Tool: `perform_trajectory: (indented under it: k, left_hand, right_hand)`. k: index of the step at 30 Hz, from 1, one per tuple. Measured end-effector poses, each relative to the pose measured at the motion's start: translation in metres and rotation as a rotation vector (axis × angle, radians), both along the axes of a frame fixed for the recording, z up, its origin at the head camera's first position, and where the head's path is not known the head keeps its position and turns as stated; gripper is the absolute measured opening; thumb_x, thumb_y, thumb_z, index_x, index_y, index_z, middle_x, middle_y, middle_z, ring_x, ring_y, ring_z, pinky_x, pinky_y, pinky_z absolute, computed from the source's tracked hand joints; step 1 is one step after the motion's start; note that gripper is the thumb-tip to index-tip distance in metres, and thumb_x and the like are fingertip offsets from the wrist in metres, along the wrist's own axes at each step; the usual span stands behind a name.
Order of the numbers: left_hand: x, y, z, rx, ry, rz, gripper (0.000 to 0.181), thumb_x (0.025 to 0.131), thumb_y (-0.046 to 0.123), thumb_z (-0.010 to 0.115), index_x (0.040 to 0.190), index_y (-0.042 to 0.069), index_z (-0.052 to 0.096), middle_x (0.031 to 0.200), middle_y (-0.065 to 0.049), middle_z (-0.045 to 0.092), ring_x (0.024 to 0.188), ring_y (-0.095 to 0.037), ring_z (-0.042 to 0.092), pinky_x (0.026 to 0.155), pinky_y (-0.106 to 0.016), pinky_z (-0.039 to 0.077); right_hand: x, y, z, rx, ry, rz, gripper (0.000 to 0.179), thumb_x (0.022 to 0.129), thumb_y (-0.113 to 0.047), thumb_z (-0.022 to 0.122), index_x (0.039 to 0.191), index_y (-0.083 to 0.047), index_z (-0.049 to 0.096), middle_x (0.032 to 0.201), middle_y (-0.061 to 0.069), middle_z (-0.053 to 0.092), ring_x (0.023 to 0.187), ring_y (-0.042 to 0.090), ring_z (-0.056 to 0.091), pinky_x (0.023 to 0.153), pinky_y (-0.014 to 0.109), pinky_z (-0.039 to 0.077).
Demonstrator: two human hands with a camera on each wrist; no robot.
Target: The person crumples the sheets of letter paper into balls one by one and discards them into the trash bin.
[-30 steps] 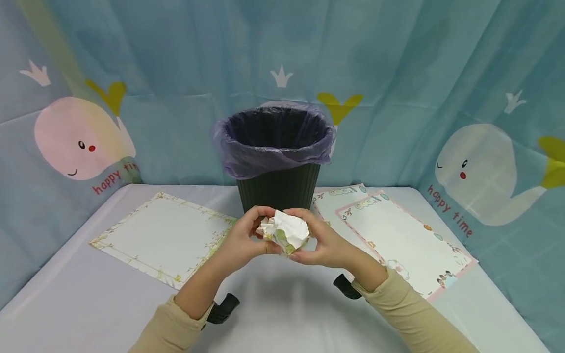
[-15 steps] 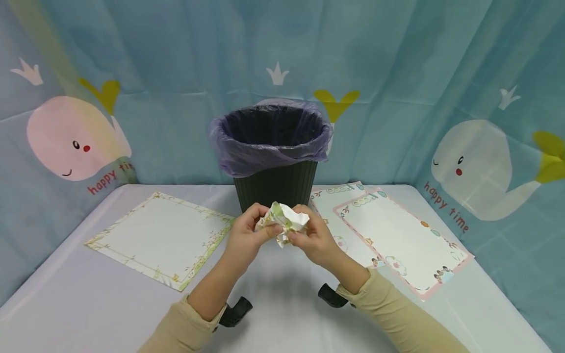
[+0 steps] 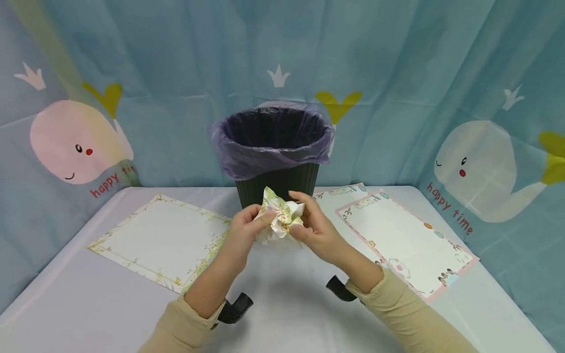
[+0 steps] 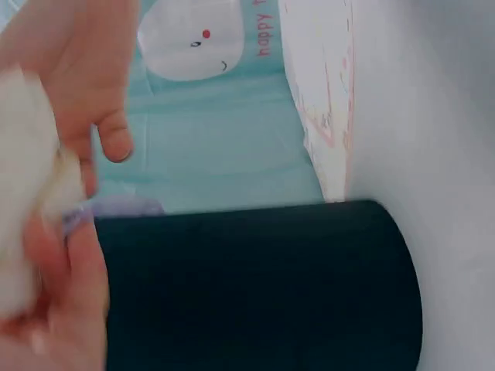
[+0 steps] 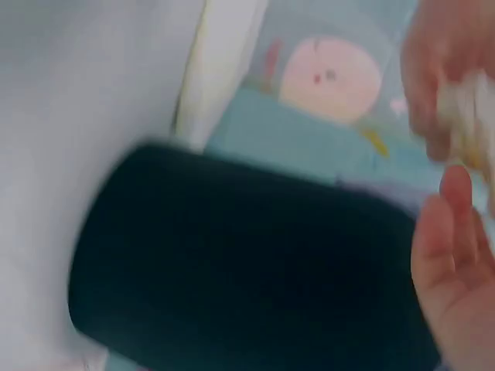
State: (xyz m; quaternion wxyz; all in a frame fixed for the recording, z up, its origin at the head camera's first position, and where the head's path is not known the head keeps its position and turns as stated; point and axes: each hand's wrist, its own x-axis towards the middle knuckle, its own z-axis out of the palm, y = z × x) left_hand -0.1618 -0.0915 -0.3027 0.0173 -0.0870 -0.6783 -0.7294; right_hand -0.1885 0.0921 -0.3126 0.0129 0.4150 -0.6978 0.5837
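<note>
Near the middle of the head view, a crumpled piece of paper [image 3: 282,213] is held up above the counter [image 3: 282,323], its white surface broken by patches of pale green and touches of orange. The left hand [image 3: 243,235] grips it, thumb on the near face and fingers bent behind. Against the other side sits the right hand [image 3: 321,236], its fingers loosely spread and its thumb lying by the paper's lower edge; they are not clenched round it. Both wrist views blur the paper, though they too show the left hand carrying it and the right fingers relaxed beside it.

Just beyond the hands stands a black ribbed bin [image 3: 282,182], upright, with a purple liner [image 3: 251,162] folded over its rim. To the left, a sheet with a leafy border [image 3: 163,240] lies flat, partly behind the left forearm. On the right, a pink-bordered sheet [image 3: 403,240] overlaps a similar sheet [image 3: 330,202] under it.

Beige sleeves [image 3: 408,309] cover the forearms, and a black piece [image 3: 236,308] shows at the left wrist, another at the right. Around the counter hangs a blue-green curtain [image 3: 388,59] printed with pink and white whales, small crowns and red "happy time" lettering.
</note>
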Motion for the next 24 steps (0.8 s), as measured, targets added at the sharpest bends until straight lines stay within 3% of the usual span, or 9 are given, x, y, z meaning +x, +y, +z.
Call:
perform_trajectory:
  k: [2, 5, 7, 9, 12, 16, 18, 21, 24]
  left_hand:
    - [-0.001, -0.006, 0.001, -0.044, -0.010, -0.091, 0.022, 0.095, 0.013, 0.056, 0.099, -0.008, 0.059, 0.079, 0.001, 0.061, 0.071, -0.012, 0.058, 0.064, -0.025, 0.048]
    - [-0.004, -0.011, -0.001, -0.072, -0.018, -0.193, 0.025, 0.095, 0.016, 0.056, 0.102, -0.008, 0.059, 0.080, 0.001, 0.063, 0.072, -0.012, 0.060, 0.066, -0.027, 0.050]
    - [-0.006, -0.011, -0.004, -0.067, -0.026, -0.214, 0.029, 0.096, 0.020, 0.057, 0.104, -0.008, 0.059, 0.081, 0.001, 0.063, 0.074, -0.012, 0.061, 0.068, -0.028, 0.050]
    - [-0.007, -0.010, -0.007, -0.058, -0.034, -0.223, 0.040, 0.097, 0.030, 0.060, 0.110, -0.008, 0.058, 0.084, 0.001, 0.064, 0.077, -0.012, 0.061, 0.071, -0.028, 0.051]
    - [-0.009, -0.006, -0.010, -0.046, -0.036, -0.210, 0.064, 0.092, 0.048, 0.063, 0.115, -0.011, 0.056, 0.087, 0.000, 0.064, 0.079, -0.010, 0.061, 0.072, -0.026, 0.051]
    - [-0.008, -0.001, -0.008, -0.030, -0.020, -0.105, 0.082, 0.083, 0.061, 0.063, 0.120, -0.011, 0.052, 0.096, -0.006, 0.063, 0.082, -0.010, 0.059, 0.073, -0.024, 0.050]
    - [-0.006, 0.000, -0.007, -0.023, -0.017, -0.068, 0.082, 0.084, 0.059, 0.063, 0.127, -0.009, 0.046, 0.109, -0.012, 0.061, 0.091, -0.013, 0.058, 0.078, -0.025, 0.048]
    - [-0.003, 0.002, -0.005, -0.004, -0.002, -0.106, 0.084, 0.090, 0.048, 0.065, 0.145, -0.001, 0.025, 0.136, -0.019, 0.047, 0.116, -0.021, 0.052, 0.096, -0.032, 0.044]
    - [0.000, 0.004, -0.002, 0.013, 0.000, -0.170, 0.097, 0.091, 0.044, 0.066, 0.153, 0.008, 0.002, 0.146, -0.021, 0.037, 0.123, -0.026, 0.049, 0.099, -0.037, 0.043]
  right_hand:
    - [-0.005, 0.008, 0.005, 0.057, 0.102, 0.059, 0.093, 0.091, -0.060, 0.055, 0.148, 0.003, 0.018, 0.138, 0.026, 0.039, 0.116, 0.029, 0.050, 0.095, 0.041, 0.045]
    - [-0.012, 0.014, 0.008, 0.098, 0.214, 0.140, 0.098, 0.084, -0.063, 0.061, 0.154, -0.011, 0.017, 0.150, 0.024, 0.030, 0.130, 0.028, 0.040, 0.103, 0.043, 0.037]
    - [-0.016, 0.014, 0.007, 0.074, 0.246, 0.207, 0.099, 0.081, -0.060, 0.066, 0.155, -0.016, 0.018, 0.153, 0.024, 0.025, 0.135, 0.027, 0.035, 0.106, 0.041, 0.035]
    - [-0.019, 0.012, 0.005, 0.022, 0.262, 0.247, 0.098, 0.079, -0.057, 0.070, 0.153, -0.012, 0.023, 0.154, 0.022, 0.026, 0.137, 0.025, 0.034, 0.107, 0.038, 0.035]
    - [-0.021, 0.007, 0.000, -0.057, 0.261, 0.252, 0.093, 0.078, -0.052, 0.074, 0.140, 0.005, 0.034, 0.146, 0.010, 0.040, 0.128, 0.020, 0.044, 0.100, 0.030, 0.042]
    - [-0.021, 0.001, -0.005, -0.144, 0.279, 0.158, 0.083, 0.077, -0.046, 0.077, 0.119, 0.014, 0.040, 0.123, -0.002, 0.050, 0.106, 0.011, 0.051, 0.086, 0.022, 0.048]
    - [-0.021, -0.002, -0.007, -0.195, 0.322, 0.083, 0.078, 0.076, -0.044, 0.077, 0.114, 0.015, 0.042, 0.121, -0.001, 0.051, 0.106, 0.011, 0.051, 0.087, 0.021, 0.047]
    - [-0.024, -0.005, -0.010, -0.251, 0.405, -0.034, 0.075, 0.076, -0.043, 0.077, 0.111, 0.015, 0.044, 0.119, 0.001, 0.051, 0.109, 0.012, 0.050, 0.089, 0.020, 0.046]
    - [-0.027, -0.009, -0.013, -0.263, 0.531, -0.166, 0.073, 0.077, -0.047, 0.074, 0.110, 0.013, 0.046, 0.114, 0.012, 0.053, 0.109, 0.017, 0.049, 0.092, 0.022, 0.043]
